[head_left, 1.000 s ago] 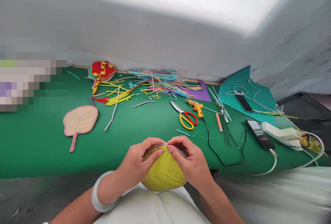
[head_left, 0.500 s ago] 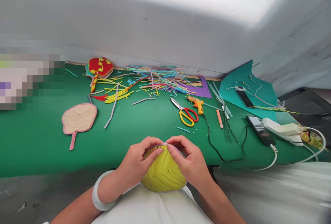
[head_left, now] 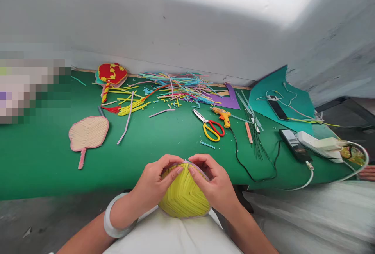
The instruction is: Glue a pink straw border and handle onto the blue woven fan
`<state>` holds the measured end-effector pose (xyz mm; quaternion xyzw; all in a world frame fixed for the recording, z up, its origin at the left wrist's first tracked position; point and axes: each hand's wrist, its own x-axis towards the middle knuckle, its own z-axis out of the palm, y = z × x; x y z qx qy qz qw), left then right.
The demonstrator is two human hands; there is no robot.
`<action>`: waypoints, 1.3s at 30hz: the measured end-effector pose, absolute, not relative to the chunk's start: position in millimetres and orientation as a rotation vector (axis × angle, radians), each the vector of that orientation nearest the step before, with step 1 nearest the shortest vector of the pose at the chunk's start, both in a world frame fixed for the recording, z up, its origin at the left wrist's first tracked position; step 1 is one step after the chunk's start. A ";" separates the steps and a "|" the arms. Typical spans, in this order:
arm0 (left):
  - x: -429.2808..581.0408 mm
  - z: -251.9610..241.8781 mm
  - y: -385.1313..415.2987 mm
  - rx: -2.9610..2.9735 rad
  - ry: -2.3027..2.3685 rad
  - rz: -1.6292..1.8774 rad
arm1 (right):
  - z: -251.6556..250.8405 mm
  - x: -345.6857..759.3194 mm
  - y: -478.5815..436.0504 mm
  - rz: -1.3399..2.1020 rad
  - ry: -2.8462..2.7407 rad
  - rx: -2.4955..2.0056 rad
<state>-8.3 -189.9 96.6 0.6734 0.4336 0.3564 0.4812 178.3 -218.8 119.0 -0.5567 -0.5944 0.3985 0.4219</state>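
Note:
Both hands hold a yellow fan panel [head_left: 183,197] covered in slanting rows of fuzzy pipe cleaners, with a thin lilac strip along its rim. It rests against my lap at the table's front edge. My left hand [head_left: 159,179] pinches the upper left rim between thumb and fingers. On the upper right rim, my right hand [head_left: 212,179] does the same, thumb on the front face. The two thumbs sit close together near the top middle, where the lilac edging shows. My fingertips behind the rim are partly hidden.
On the green table [head_left: 164,136] lie scissors [head_left: 209,125], an orange glue gun [head_left: 222,117], a cream fan [head_left: 89,133], a red fan [head_left: 113,73] and a heap of pipe cleaners [head_left: 175,86]. Phones and a power strip [head_left: 318,146] stand right. A person's hand [head_left: 366,172] shows at the right edge.
My thumbs have shifted slightly along the rim, showing more lilac edging at the top. Another person's hand has come into view at the right edge.

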 end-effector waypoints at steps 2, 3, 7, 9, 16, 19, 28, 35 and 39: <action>-8.4 96.3 -190.3 1.656 1.051 0.864 | 118.2 178.0 -219.4 1.014 -1.482 -1.397; -8.4 96.2 -190.5 1.662 1.051 0.862 | 118.2 177.8 -219.6 1.020 -1.482 -1.398; -8.7 96.0 -191.2 1.682 1.045 0.853 | 118.8 177.6 -220.3 1.033 -1.482 -1.404; -8.8 95.9 -191.7 1.687 1.040 0.845 | 118.7 177.4 -220.4 1.034 -1.484 -1.406; -7.2 96.6 -190.1 1.709 1.036 0.839 | 117.4 176.5 -219.9 1.028 -1.482 -1.419; -7.0 96.2 -189.6 1.699 1.038 0.828 | 117.6 176.4 -219.8 1.042 -1.467 -1.431; -8.9 98.1 -191.4 1.713 1.038 0.786 | 116.6 177.2 -221.9 1.094 -1.431 -1.455; -9.0 97.5 -190.5 1.696 1.043 0.733 | 117.0 177.3 -221.7 1.097 -1.430 -1.453; -8.3 97.3 -190.2 1.522 1.064 0.712 | 115.9 178.8 -220.7 1.104 -1.402 -1.464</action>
